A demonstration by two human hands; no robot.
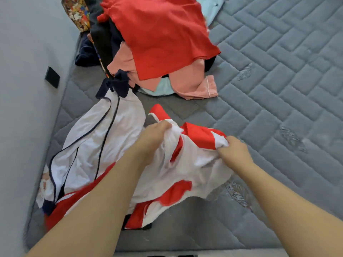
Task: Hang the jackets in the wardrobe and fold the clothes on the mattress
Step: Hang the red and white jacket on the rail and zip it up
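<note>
Your left hand and right hand: both clenched on the red-and-white garment. Clothes pile: twelve o'clock on the mattress.

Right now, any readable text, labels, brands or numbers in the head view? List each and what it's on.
None readable.
Patterned fabric at the top left: a multicoloured print, no legible letters.
Red and white garment held by the left hand and the right hand: colour blocks only, no visible logo.
Black patch on the wall: blank.
</note>
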